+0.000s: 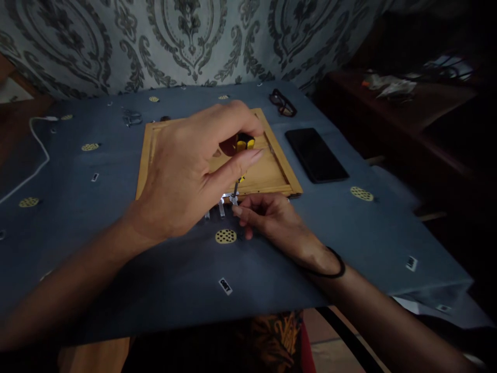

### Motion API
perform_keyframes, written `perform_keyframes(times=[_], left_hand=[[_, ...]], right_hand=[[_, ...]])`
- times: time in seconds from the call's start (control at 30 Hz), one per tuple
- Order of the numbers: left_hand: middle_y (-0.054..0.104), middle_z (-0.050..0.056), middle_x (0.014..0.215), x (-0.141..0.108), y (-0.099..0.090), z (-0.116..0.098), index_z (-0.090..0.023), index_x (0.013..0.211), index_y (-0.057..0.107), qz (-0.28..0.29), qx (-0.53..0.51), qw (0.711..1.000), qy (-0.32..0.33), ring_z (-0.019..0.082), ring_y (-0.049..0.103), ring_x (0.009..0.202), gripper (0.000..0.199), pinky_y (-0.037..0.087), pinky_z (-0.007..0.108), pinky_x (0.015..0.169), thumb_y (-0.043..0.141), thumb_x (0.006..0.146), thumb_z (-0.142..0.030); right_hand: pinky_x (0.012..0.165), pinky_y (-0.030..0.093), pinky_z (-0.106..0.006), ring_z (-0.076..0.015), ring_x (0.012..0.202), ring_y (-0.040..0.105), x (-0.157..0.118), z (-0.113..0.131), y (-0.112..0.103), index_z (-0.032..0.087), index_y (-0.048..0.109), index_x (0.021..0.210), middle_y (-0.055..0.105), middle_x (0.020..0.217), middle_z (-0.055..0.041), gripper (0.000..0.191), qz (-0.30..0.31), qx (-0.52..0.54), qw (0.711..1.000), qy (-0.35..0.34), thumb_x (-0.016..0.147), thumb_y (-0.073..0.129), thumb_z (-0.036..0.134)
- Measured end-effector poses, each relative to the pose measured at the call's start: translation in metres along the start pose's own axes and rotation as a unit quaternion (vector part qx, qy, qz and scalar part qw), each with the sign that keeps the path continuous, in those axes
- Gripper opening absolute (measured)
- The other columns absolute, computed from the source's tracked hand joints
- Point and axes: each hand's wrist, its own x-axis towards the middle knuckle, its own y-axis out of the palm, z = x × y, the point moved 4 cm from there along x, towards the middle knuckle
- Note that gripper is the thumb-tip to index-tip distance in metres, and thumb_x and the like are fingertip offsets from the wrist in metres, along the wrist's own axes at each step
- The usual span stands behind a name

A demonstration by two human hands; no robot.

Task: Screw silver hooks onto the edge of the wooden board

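Observation:
My left hand (186,160) arches over the near edge of a wooden framed board (272,168). Its thumb and fingers are closed round the yellow and black handle of a screwdriver (245,143), held upright with the shaft pointing down. The screwdriver's tip meets a shiny metal piece with hook-like prongs (221,208) along the board's near edge. My right hand (277,220), with a dark band at the wrist, pinches the right end of this metal piece between thumb and fingers. The left hand hides part of the board and of the metal piece.
A black phone (316,155) lies right of the board, with dark glasses (282,102) behind it. Small metal parts (132,118) sit at the back left. A white cable (41,142) runs along the left of the blue tablecloth (155,290). A patterned curtain (190,41) hangs behind.

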Motion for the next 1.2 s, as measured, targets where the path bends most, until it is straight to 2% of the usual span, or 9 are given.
perform_keyframes(times=[0.23, 0.37, 0.53, 0.63, 0.7, 0.77, 0.9, 1.1, 1.2], left_hand=[[0.074, -0.001, 0.089, 0.002, 0.001, -0.002, -0.024, 0.095, 0.075, -0.01, -0.031, 0.999, -0.043, 0.017, 0.07, 0.08, 0.01, 0.055, 0.03, 0.078, 0.068, 0.095, -0.017], [0.076, 0.001, 0.095, 0.005, -0.003, 0.011, -0.024, 0.101, 0.077, 0.015, -0.076, 0.996, -0.054, 0.018, 0.07, 0.084, 0.01, 0.056, 0.032, 0.08, 0.07, 0.095, -0.021], [0.072, 0.001, 0.086, 0.008, -0.005, 0.03, -0.027, 0.101, 0.078, 0.041, -0.148, 0.987, -0.051, 0.02, 0.067, 0.078, 0.014, 0.051, 0.035, 0.066, 0.081, 0.088, -0.028], [0.071, 0.003, 0.091, 0.006, 0.001, 0.029, -0.028, 0.1, 0.077, 0.021, -0.183, 0.976, -0.119, 0.022, 0.067, 0.086, 0.009, 0.054, 0.038, 0.075, 0.076, 0.091, -0.03], [0.07, 0.004, 0.092, 0.003, 0.012, 0.025, -0.03, 0.094, 0.076, 0.013, -0.249, 0.951, -0.185, 0.023, 0.066, 0.09, 0.007, 0.055, 0.043, 0.086, 0.069, 0.095, -0.026], [0.065, 0.003, 0.085, 0.001, 0.024, 0.019, -0.03, 0.088, 0.075, -0.012, -0.322, 0.922, -0.216, 0.023, 0.063, 0.085, 0.014, 0.055, 0.044, 0.087, 0.066, 0.093, -0.02], [0.051, 0.001, 0.07, 0.003, 0.041, 0.008, -0.028, 0.08, 0.074, -0.056, -0.404, 0.886, -0.22, 0.018, 0.048, 0.067, 0.013, 0.05, 0.038, 0.071, 0.07, 0.092, -0.026], [0.038, -0.004, 0.058, 0.011, 0.051, 0.003, -0.023, 0.077, 0.071, -0.059, -0.397, 0.896, -0.189, 0.011, 0.031, 0.05, 0.029, 0.029, 0.031, 0.047, 0.069, 0.098, -0.043], [0.026, -0.007, 0.049, 0.018, 0.054, 0.008, -0.024, 0.074, 0.065, -0.034, -0.407, 0.888, -0.213, 0.009, 0.022, 0.04, 0.037, 0.022, 0.03, 0.04, 0.068, 0.097, -0.052]], right_hand=[[0.049, 0.04, -0.021, -0.0062, 0.045, 0.054, 0.002, -0.001, 0.0, 0.018, 0.06, 0.062, 0.057, 0.056, 0.0056, 0.055, 0.007, 0.024, 1.0, -0.005, 0.069, 0.085, 0.066], [0.048, 0.039, -0.021, -0.0064, 0.045, 0.054, 0.003, -0.006, -0.001, 0.018, 0.061, 0.063, 0.058, 0.054, 0.0054, 0.053, 0.011, 0.028, 0.999, -0.013, 0.071, 0.084, 0.064], [0.048, 0.038, -0.02, -0.0061, 0.044, 0.054, 0.005, -0.01, 0.0, 0.018, 0.06, 0.064, 0.057, 0.052, 0.0054, 0.042, 0.018, 0.035, 0.999, -0.027, 0.081, 0.08, 0.051], [0.048, 0.04, -0.02, -0.0061, 0.044, 0.055, 0.005, -0.011, 0.0, 0.018, 0.06, 0.064, 0.058, 0.053, 0.0056, 0.035, 0.018, 0.039, 0.999, -0.022, 0.085, 0.078, 0.04], [0.049, 0.041, -0.02, -0.0065, 0.044, 0.056, 0.004, -0.009, 0.0, 0.018, 0.061, 0.064, 0.059, 0.053, 0.0054, 0.034, 0.017, 0.039, 0.999, -0.013, 0.085, 0.078, 0.038], [0.05, 0.042, -0.02, -0.0072, 0.045, 0.058, 0.004, -0.007, -0.001, 0.017, 0.062, 0.063, 0.06, 0.052, 0.0046, 0.035, 0.016, 0.033, 0.999, -0.004, 0.084, 0.08, 0.038], [0.051, 0.043, -0.021, -0.0082, 0.046, 0.06, 0.003, -0.004, 0.0, 0.017, 0.062, 0.062, 0.062, 0.053, 0.0034, 0.037, 0.017, 0.034, 0.999, 0.0, 0.082, 0.082, 0.041], [0.05, 0.042, -0.02, -0.0079, 0.045, 0.06, 0.005, -0.006, 0.0, 0.018, 0.061, 0.06, 0.062, 0.051, 0.0039, 0.038, 0.017, 0.035, 0.999, -0.002, 0.083, 0.081, 0.04], [0.048, 0.042, -0.02, -0.0083, 0.045, 0.06, 0.005, -0.007, 0.0, 0.018, 0.06, 0.06, 0.062, 0.05, 0.0029, 0.037, 0.018, 0.028, 0.999, -0.001, 0.084, 0.079, 0.037]])
